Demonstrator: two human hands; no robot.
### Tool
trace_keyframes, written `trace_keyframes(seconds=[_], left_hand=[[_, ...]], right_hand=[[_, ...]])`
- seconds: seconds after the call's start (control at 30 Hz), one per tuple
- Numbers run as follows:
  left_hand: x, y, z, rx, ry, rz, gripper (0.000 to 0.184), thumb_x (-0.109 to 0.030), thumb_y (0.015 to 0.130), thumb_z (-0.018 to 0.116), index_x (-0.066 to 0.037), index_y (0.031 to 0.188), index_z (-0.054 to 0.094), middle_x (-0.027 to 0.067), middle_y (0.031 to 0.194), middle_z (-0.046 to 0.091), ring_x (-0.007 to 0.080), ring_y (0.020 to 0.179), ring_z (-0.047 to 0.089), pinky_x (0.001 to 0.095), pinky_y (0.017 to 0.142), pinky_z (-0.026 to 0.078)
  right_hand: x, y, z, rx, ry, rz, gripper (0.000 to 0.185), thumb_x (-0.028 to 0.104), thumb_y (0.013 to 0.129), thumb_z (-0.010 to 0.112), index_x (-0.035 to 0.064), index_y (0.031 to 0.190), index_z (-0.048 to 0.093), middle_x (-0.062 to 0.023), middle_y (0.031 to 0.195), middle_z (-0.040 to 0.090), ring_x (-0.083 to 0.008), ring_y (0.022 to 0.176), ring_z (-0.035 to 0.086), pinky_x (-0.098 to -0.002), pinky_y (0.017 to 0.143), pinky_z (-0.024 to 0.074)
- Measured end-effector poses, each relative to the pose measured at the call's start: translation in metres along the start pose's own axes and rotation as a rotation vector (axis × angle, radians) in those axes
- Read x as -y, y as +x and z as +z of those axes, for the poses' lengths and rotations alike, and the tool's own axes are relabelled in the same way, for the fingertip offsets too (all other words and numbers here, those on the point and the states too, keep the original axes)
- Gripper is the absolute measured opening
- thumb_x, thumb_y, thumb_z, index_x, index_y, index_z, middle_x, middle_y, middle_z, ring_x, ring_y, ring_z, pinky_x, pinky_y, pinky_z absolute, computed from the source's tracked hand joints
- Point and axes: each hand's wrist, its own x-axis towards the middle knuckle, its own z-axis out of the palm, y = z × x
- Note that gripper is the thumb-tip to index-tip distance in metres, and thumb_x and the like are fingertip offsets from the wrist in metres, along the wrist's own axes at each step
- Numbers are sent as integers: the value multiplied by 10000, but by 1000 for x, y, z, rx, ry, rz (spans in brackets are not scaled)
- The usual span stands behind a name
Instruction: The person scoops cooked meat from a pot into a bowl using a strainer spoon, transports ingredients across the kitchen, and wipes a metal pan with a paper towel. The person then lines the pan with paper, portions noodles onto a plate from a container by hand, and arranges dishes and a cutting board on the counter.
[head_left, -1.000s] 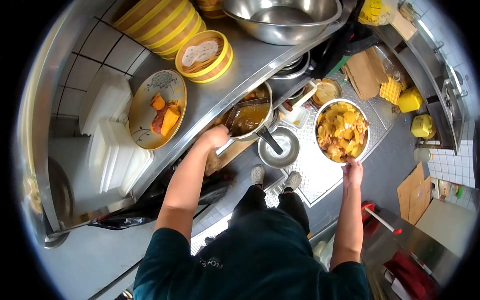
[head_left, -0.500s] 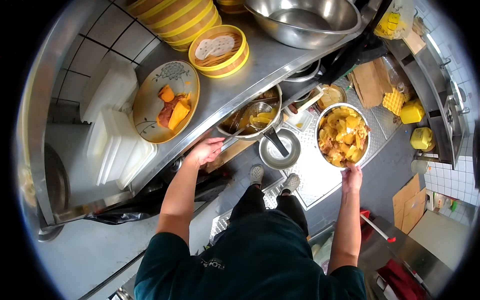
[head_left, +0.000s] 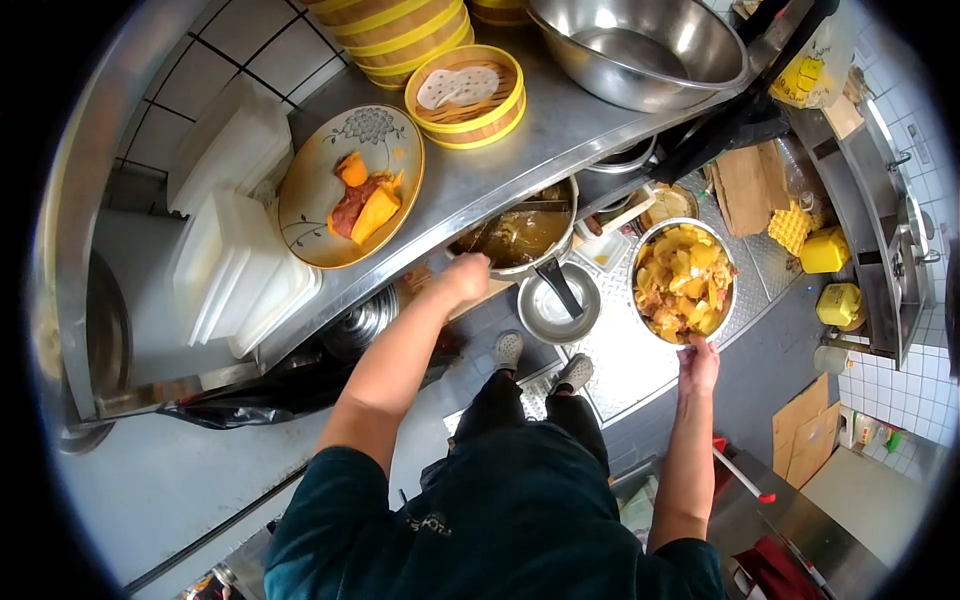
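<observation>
My left hand (head_left: pixel 467 278) is closed on the handle of a ladle at the rim of a metal pot (head_left: pixel 572 222). The pot holds brown broth (head_left: pixel 525 238), and the ladle's head is hard to make out in it. A black handle (head_left: pixel 558 287) sticks out from the pot over a metal basin (head_left: pixel 590 312) below. My right hand (head_left: pixel 699 364) grips the near rim of a metal bowl (head_left: pixel 733 300). Yellow slices and brown pieces of food (head_left: pixel 685 280) fill that bowl.
On the steel shelf (head_left: pixel 470 190) stand a plate with orange and reddish pieces (head_left: pixel 300 225), bamboo steamers (head_left: pixel 465 95), a large steel bowl (head_left: pixel 640 60) and white containers (head_left: pixel 225 270). Yellow jugs (head_left: pixel 825 250) and cardboard (head_left: pixel 750 180) lie to the right.
My left hand has moved right and up to the pot's rim. The round ladle head with yellow slices, visible before, no longer shows above the broth. My right hand still holds the bowl.
</observation>
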Motion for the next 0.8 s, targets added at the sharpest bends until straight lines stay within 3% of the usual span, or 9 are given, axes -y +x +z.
trace_keyframes(seconds=[0.03, 0.17, 0.2, 0.3, 0.4, 0.6, 0.8], left_hand=[[7, 11, 2, 35, 2, 64, 300, -147, 955, 560, 1, 1194, 661, 264, 1184, 665, 444, 1098, 630, 465, 951, 510], [51, -10, -7, 7, -317, 202, 353, -203, 995, 594, -14, 1291, 628, 184, 1146, 710, 320, 963, 671, 401, 875, 510], [75, -6, 9, 58, -504, 76, 385, -217, 1029, 578, -63, 1382, 582, 90, 959, 687, 187, 748, 607, 323, 670, 500], [94, -36, 3, 259, -980, -121, 412, -206, 1047, 560, -102, 1444, 524, 1, 802, 568, 88, 562, 458, 247, 470, 355], [92, -62, -4, 293, -1193, -170, 453, -192, 1046, 563, -120, 1483, 470, -43, 728, 451, 28, 489, 314, 206, 414, 201], [108, -68, 13, 282, -1367, -157, 460, -184, 1042, 565, -108, 1483, 458, -35, 718, 457, 34, 474, 319, 204, 399, 225], [90, -72, 12, 184, -1242, -172, 460, -170, 1037, 571, -88, 1479, 476, -58, 711, 443, 29, 508, 327, 202, 428, 237]], right_hand=[[0, 0, 2, 21, 2, -2, 143, 2, 869, 602, 76, 988, 578, -4, 827, 606, -103, 649, 566, -238, 552, 467], [-1, -3, 8, 24, 5, -3, 183, 0, 877, 594, 56, 1051, 584, -32, 903, 643, -131, 710, 617, -252, 594, 522], [-3, -1, 9, 15, 1, 2, 169, -1, 880, 592, 58, 1039, 595, -25, 881, 643, -126, 697, 619, -249, 579, 530], [-5, -4, 23, 15, 21, 2, 143, -3, 886, 592, 63, 1012, 601, -20, 854, 645, -123, 679, 619, -252, 565, 540], [-8, -5, 32, 62, 4, 7, 132, -4, 891, 589, 66, 1003, 596, -27, 865, 651, -128, 685, 623, -258, 564, 541], [-27, 10, 39, 53, -30, 48, 143, -5, 893, 587, 64, 1019, 597, -45, 897, 659, -143, 719, 643, -263, 574, 550], [-38, 16, 50, 64, -38, 63, 148, -4, 898, 577, 60, 1027, 609, -50, 918, 671, -147, 738, 655, -261, 601, 572]])
